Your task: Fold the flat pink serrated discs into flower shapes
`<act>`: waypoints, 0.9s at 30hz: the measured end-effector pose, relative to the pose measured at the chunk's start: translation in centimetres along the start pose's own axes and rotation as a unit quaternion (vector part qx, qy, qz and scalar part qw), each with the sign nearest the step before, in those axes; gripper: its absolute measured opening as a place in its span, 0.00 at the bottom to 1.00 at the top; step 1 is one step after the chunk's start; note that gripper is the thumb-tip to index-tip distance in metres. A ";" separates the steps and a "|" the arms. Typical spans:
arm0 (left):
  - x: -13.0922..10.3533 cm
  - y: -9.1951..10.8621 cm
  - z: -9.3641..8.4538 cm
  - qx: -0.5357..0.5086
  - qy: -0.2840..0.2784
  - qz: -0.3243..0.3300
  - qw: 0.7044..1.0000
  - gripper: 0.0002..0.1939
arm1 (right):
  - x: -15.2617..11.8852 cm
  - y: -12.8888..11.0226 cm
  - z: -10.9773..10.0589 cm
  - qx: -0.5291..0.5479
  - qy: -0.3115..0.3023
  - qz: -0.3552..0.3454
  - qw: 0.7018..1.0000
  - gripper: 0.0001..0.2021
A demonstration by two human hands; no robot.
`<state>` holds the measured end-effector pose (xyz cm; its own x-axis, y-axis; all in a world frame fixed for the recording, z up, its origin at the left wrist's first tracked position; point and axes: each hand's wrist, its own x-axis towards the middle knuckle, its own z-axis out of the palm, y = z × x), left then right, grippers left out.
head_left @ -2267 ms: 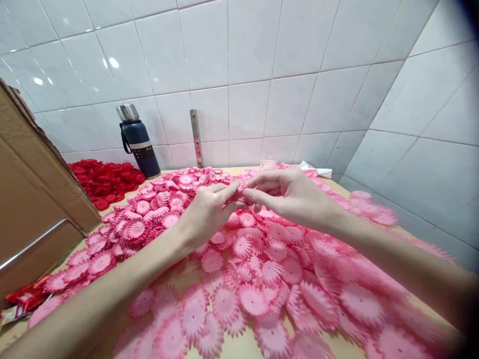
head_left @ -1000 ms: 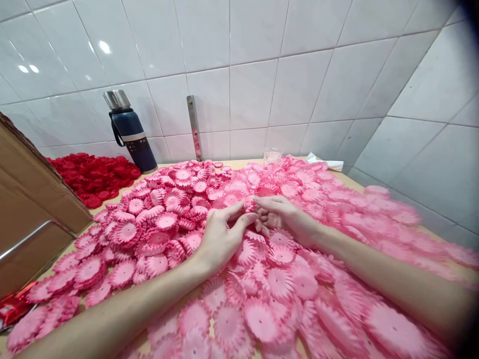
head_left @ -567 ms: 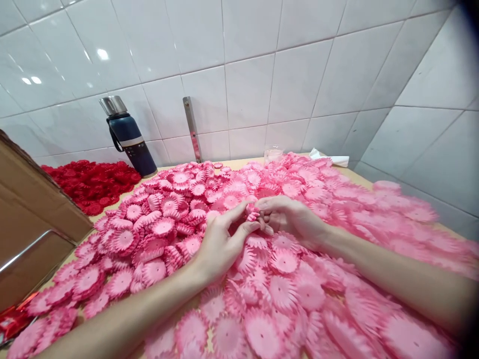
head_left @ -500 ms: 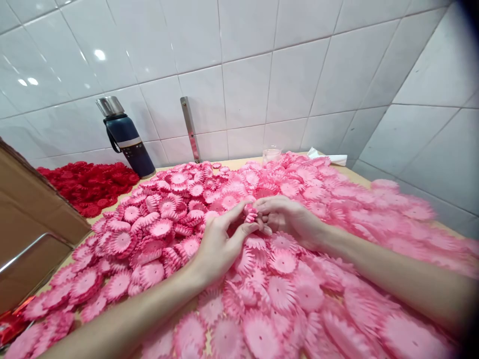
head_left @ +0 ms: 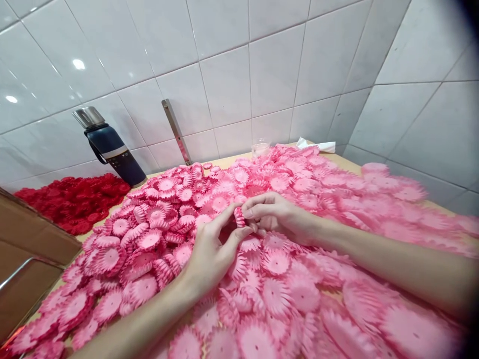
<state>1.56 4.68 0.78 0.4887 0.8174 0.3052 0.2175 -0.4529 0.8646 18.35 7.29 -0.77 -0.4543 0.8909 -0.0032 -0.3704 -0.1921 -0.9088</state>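
Both my hands meet above a wide heap of pink scalloped petal discs (head_left: pixel 149 239), each with a small hole at its centre. Between the thumb and fingers of my left hand (head_left: pixel 213 244) is one small pink petal disc (head_left: pixel 239 217), seen edge-on with its fringed rim curled. My right hand (head_left: pixel 275 215) pinches the right side of that same disc with thumb and forefinger. Its other fingers are bent and partly hidden behind the left thumb. More discs lie directly beneath both hands.
A pile of red petal pieces (head_left: pixel 75 199) lies at the left, beside a dark blue thermos (head_left: pixel 116 152) with a steel cap. A cardboard box (head_left: pixel 33 249) stands at the left edge. Against the tiled wall are a metal strip (head_left: pixel 175 130), a clear cup (head_left: pixel 261 147) and white paper (head_left: pixel 316 145).
The head view has turned slightly, shifting the scene left. My right fingers have closed in on the disc's edge, and the disc now stands more upright between my hands.
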 end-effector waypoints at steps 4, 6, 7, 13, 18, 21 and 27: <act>-0.2 -0.5 0.1 -0.010 0.036 -0.010 0.999 0.14 | 0.0 0.0 0.2 -0.009 0.019 0.007 1.000 0.04; -0.2 -0.8 0.1 -0.026 0.078 -0.020 0.996 0.14 | 0.0 -0.1 0.2 -0.025 0.024 0.007 0.999 0.04; -0.1 -0.8 0.1 -0.037 0.102 -0.027 0.994 0.14 | 0.0 -0.1 0.3 -0.030 0.026 0.005 0.999 0.05; -0.2 -1.0 -0.2 0.031 0.083 -0.027 0.996 0.17 | -0.1 -0.3 0.2 -0.006 0.025 -0.008 1.000 0.05; -0.4 -1.0 -0.3 0.126 0.050 0.017 0.991 0.22 | -0.2 -0.2 0.0 -0.009 -0.004 -0.012 1.000 0.06; -0.3 -0.9 -0.3 0.147 0.054 0.028 0.987 0.22 | -0.2 0.0 0.0 -0.010 -0.003 -0.011 1.000 0.03; -0.4 -1.0 -0.3 0.156 0.055 0.041 0.985 0.23 | -0.2 0.1 0.1 -0.059 -0.001 -0.034 0.998 0.03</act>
<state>0.94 4.96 -0.13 0.4250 0.7992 0.4250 0.4390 -0.5926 0.6754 18.30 7.07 -0.86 -0.4325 0.8995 0.0615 -0.3031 -0.0808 -0.9495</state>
